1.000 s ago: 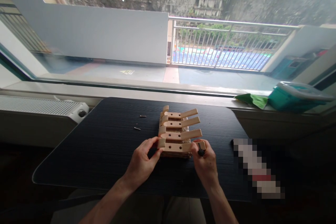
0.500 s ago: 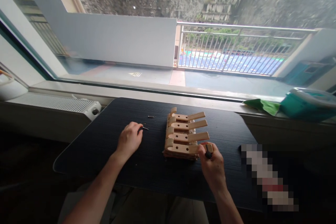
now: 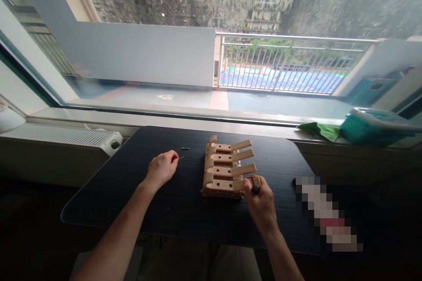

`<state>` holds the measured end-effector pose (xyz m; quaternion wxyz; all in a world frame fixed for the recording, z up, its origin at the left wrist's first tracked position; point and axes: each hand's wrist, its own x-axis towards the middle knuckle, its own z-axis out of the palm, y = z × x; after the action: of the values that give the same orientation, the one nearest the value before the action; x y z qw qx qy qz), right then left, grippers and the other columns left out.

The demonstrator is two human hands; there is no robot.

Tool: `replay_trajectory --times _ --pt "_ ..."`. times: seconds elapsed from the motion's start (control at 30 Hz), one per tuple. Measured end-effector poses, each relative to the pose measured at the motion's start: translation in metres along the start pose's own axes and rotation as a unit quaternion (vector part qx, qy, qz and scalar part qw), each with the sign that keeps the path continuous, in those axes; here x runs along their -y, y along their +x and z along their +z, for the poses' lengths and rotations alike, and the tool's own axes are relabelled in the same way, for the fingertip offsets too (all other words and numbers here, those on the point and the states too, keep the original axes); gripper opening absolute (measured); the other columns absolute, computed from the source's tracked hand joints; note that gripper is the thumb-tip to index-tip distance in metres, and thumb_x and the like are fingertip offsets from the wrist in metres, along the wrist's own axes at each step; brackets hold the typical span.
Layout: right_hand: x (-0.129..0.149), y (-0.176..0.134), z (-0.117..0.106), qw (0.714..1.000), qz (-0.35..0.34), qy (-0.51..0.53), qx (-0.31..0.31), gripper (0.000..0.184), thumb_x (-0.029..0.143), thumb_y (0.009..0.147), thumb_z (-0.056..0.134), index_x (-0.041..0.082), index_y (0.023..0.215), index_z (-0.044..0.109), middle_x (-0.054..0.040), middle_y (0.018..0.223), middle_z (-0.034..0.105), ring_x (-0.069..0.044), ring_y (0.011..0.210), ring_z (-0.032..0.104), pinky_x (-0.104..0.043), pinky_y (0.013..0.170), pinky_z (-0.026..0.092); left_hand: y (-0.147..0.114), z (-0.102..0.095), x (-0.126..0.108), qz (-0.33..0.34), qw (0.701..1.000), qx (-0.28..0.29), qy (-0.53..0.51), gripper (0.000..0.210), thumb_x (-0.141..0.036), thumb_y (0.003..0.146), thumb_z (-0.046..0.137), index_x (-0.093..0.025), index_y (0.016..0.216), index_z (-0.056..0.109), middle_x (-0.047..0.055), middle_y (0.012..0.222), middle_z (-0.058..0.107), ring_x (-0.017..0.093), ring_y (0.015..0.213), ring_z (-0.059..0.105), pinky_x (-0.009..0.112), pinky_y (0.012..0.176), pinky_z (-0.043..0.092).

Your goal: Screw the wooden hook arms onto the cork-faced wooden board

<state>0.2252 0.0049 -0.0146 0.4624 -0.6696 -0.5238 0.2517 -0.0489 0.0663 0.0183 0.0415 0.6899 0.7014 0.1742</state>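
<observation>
My left hand (image 3: 162, 167) is closed in a pinch on a thin metal screw (image 3: 181, 158), just above the dark table. Beyond it lies another screw (image 3: 186, 148), flat on the tabletop. My right hand (image 3: 261, 202) is closed round a small black tool (image 3: 255, 187) with a rounded end; its exact kind is hidden by the fingers. Those fingers are at the raised end of the nearest wooden hook (image 3: 224, 185). Several such pale hooks, each with two holes, lie side by side on a brown block (image 3: 221, 193) that looks wrapped in plastic.
The black table (image 3: 132, 202) stands against a window sill (image 3: 165, 121). At the right on the sill are a teal container (image 3: 369, 129) and a green cloth (image 3: 319, 131). A white radiator (image 3: 72, 134) is at the left. A blurred-out patch (image 3: 326, 215) covers the right side.
My left hand has lifted slightly with the screw, which now points more upward. The right hand keeps its grip at the nearest hook. The whole view has shifted a little.
</observation>
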Motion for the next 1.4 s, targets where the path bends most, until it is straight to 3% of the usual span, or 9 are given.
replay_trajectory --times 0.07,0.13,0.2,0.3,0.4,0.53,0.73,1.03,1.4 --pt "-0.002 0.000 0.000 1.000 -0.008 0.005 0.002 0.024 0.042 0.075 0.051 0.019 0.080 0.054 -0.0017 0.064 0.060 -0.017 0.060 0.054 -0.028 0.057 0.042 -0.009 -0.017 -0.023 0.029 0.999 -0.015 -0.035 0.017 -0.028 0.082 0.045 -0.022 0.085 0.060 0.001 0.079 0.064 0.015 0.072 0.060 0.026 0.067 0.044" --pt "-0.005 0.001 0.001 1.000 -0.015 0.012 0.001 0.022 0.040 0.076 0.050 0.019 0.080 0.054 -0.0011 0.063 0.059 -0.016 0.059 0.053 -0.027 0.058 0.042 -0.020 -0.031 -0.052 0.128 0.985 -0.046 -0.108 0.012 -0.024 0.079 0.049 -0.021 0.082 0.060 0.001 0.081 0.064 0.015 0.076 0.058 0.027 0.073 0.043" --pt "-0.008 0.001 0.002 1.000 -0.017 0.014 -0.002 0.020 0.039 0.076 0.051 0.019 0.080 0.054 -0.0004 0.063 0.058 -0.016 0.058 0.052 -0.027 0.057 0.041 -0.029 -0.038 -0.082 0.233 0.965 -0.024 -0.118 0.010 -0.018 0.078 0.050 -0.020 0.077 0.061 0.000 0.077 0.063 0.015 0.076 0.056 0.029 0.078 0.041" --pt "-0.012 0.002 0.003 1.000 -0.022 0.009 -0.009 0.017 0.036 0.075 0.051 0.020 0.079 0.053 0.0001 0.062 0.058 -0.016 0.058 0.052 -0.027 0.057 0.040 -0.036 -0.032 -0.113 0.334 0.938 0.032 -0.084 0.011 -0.014 0.078 0.051 -0.018 0.076 0.062 0.002 0.080 0.062 0.016 0.081 0.054 0.032 0.081 0.040" --pt "-0.015 0.003 0.004 0.999 -0.032 0.009 -0.018 0.013 0.033 0.074 0.051 0.020 0.078 0.052 0.0007 0.061 0.057 -0.015 0.056 0.051 -0.027 0.056 0.039 -0.036 -0.016 -0.125 0.389 0.919 0.049 -0.045 0.014 -0.014 0.081 0.049 -0.018 0.077 0.063 0.003 0.080 0.062 0.017 0.086 0.054 0.036 0.089 0.036" --pt "-0.016 0.003 0.005 0.999 -0.038 0.021 -0.024 0.016 0.036 0.075 0.050 0.020 0.078 0.052 0.0007 0.061 0.057 -0.015 0.055 0.050 -0.027 0.055 0.039 -0.033 0.000 -0.127 0.416 0.908 0.051 0.008 0.018 -0.015 0.084 0.045 -0.017 0.078 0.063 0.002 0.080 0.062 0.017 0.085 0.054 0.043 0.097 0.030" --pt "-0.015 0.003 0.004 0.999 -0.028 0.025 -0.021 0.018 0.038 0.076 0.050 0.020 0.079 0.052 0.0004 0.062 0.057 -0.015 0.056 0.051 -0.027 0.056 0.039 -0.030 0.005 -0.133 0.430 0.899 0.071 0.047 0.019 -0.014 0.083 0.045 -0.017 0.075 0.062 0.004 0.082 0.063 0.019 0.089 0.054 0.045 0.098 0.027" --pt "-0.014 0.003 0.003 0.999 -0.034 0.023 -0.026 0.020 0.040 0.076 0.050 0.020 0.078 0.051 0.0001 0.062 0.058 -0.016 0.057 0.052 -0.027 0.056 0.039 -0.029 0.012 -0.142 0.417 0.905 0.078 -0.018 0.017 -0.015 0.083 0.046 -0.017 0.071 0.059 0.001 0.073 0.063 0.016 0.080 0.056 0.040 0.098 0.029" --pt "-0.014 0.002 0.002 0.999 -0.030 0.014 -0.028 0.019 0.039 0.076 0.050 0.020 0.079 0.052 -0.0006 0.062 0.059 -0.016 0.058 0.052 -0.027 0.057 0.038 -0.025 0.017 -0.142 0.429 0.899 0.084 -0.013 0.018 -0.013 0.080 0.046 -0.017 0.066 0.057 0.003 0.068 0.063 0.016 0.074 0.058 0.040 0.101 0.031"
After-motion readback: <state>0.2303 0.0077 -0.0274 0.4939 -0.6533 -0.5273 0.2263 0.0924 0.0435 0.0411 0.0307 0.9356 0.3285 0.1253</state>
